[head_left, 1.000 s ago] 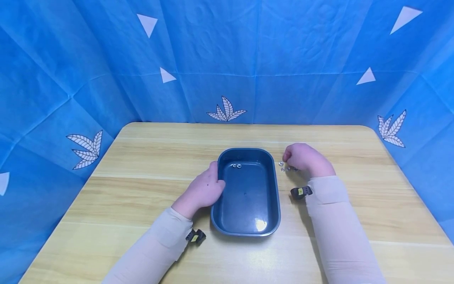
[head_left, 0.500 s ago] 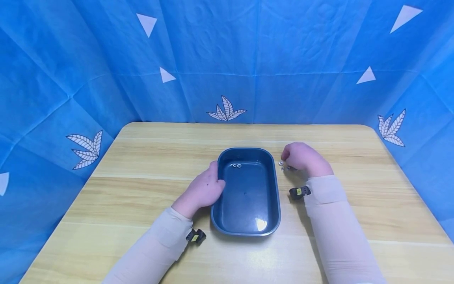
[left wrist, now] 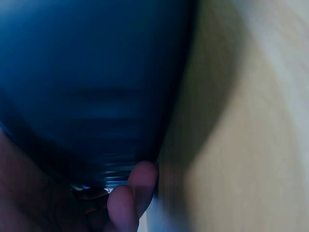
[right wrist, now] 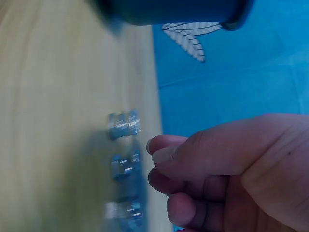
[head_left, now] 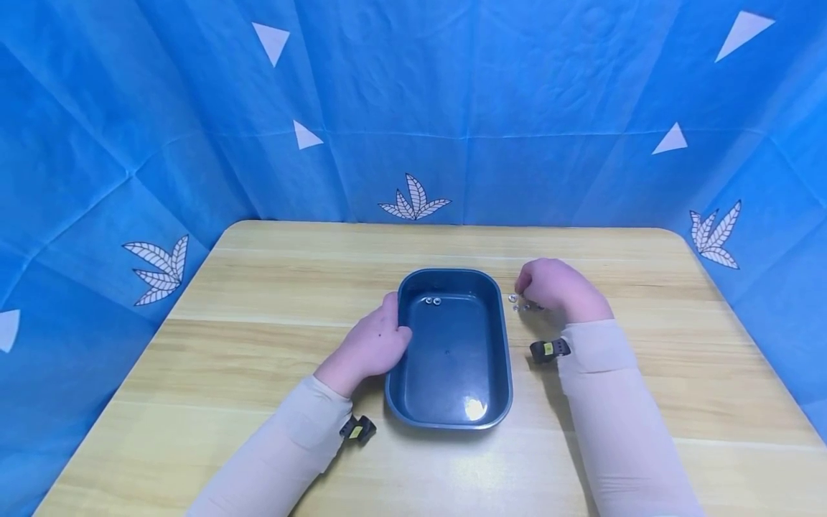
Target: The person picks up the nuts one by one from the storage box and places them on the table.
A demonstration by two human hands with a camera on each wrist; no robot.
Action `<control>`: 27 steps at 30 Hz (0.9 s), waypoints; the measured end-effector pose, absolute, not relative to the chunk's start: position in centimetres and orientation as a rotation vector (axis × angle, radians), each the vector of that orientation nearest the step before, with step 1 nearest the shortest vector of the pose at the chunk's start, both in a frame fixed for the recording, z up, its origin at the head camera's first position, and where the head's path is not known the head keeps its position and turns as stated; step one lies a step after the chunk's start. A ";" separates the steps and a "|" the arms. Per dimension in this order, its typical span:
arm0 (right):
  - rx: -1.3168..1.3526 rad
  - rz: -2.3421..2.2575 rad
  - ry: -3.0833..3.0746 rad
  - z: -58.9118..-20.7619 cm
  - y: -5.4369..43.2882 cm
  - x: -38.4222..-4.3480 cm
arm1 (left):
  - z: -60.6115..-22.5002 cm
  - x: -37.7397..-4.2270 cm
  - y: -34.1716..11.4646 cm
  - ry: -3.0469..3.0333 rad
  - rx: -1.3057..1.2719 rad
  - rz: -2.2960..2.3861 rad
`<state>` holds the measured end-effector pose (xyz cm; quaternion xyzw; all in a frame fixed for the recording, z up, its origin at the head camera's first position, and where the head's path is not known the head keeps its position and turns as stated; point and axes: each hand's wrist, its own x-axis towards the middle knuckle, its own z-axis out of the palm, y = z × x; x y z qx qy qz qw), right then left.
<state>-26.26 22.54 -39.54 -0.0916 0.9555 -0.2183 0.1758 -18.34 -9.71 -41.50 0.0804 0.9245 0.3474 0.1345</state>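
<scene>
A dark blue rectangular tray [head_left: 449, 373] with rounded corners stands on the table, two small silvery ring-shaped nuts [head_left: 432, 301] inside near its far end. My left hand [head_left: 368, 337] grips the tray's left side, thumb over the rim; in the left wrist view its fingers [left wrist: 143, 181] lie against the outer wall. Right of the tray, my right hand [head_left: 555, 287] is held low over several similar metal nuts [head_left: 512, 298]. In the right wrist view, thumb and index fingertips [right wrist: 164, 154] meet just beside these nuts [right wrist: 124, 166]; I cannot tell if a nut is between them.
The light wood table [head_left: 291, 287] has rounded far corners. Behind and beside it hangs a blue curtain [head_left: 413, 93] with white triangles and leaf prints. Each wrist wears a dark strap, the right one [head_left: 549, 350] beside the tray's right wall.
The right hand shifts slightly left over the nuts and then back. The left hand and the tray stay in place, with the same two nuts inside.
</scene>
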 end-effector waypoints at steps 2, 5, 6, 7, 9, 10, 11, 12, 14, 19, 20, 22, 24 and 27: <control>-0.259 -0.624 2.726 -39.1 22.5 -26.0 | -41.4 -18.3 -9.7 2.681 0.237 1.007; -0.275 -0.618 2.758 -38.5 22.4 -25.7 | -41.4 -18.3 -9.7 2.689 0.242 0.999; -0.281 -0.616 2.765 -38.3 22.3 -25.6 | -41.4 -18.3 -9.7 2.689 0.242 0.999; -0.282 -0.610 2.770 -38.1 22.3 -25.6 | -41.4 -18.3 -9.7 2.688 0.241 1.000; -0.297 -0.599 2.779 -37.7 22.2 -25.4 | -41.5 -18.3 -9.7 2.689 0.238 1.001; -0.304 -0.592 2.785 -37.5 22.1 -25.3 | -41.5 -18.3 -9.7 2.688 0.237 1.003; -0.311 -0.584 2.792 -37.3 22.1 -25.2 | -41.5 -18.3 -9.7 2.687 0.235 1.003; -0.316 -0.577 2.799 -37.1 22.0 -25.2 | -41.5 -18.3 -9.7 2.686 0.233 1.004; -0.325 -0.562 2.814 -36.7 22.0 -25.0 | -41.6 -18.3 -9.6 2.685 0.232 1.004; -0.330 -0.560 2.826 -35.9 21.8 -24.7 | -41.6 -18.4 -9.6 2.691 0.233 0.998; -0.336 -0.565 2.827 -35.7 21.7 -24.6 | -41.7 -18.4 -9.6 2.691 0.232 0.999; -0.343 -0.578 2.823 -35.5 21.6 -24.4 | -41.7 -18.4 -9.6 2.691 0.226 0.994; -0.351 -0.585 2.824 -35.3 21.4 -24.3 | -41.7 -18.4 -9.6 2.688 0.220 0.995; -0.371 -0.577 2.836 -34.9 21.1 -24.1 | -41.7 -18.4 -9.6 2.690 0.212 0.998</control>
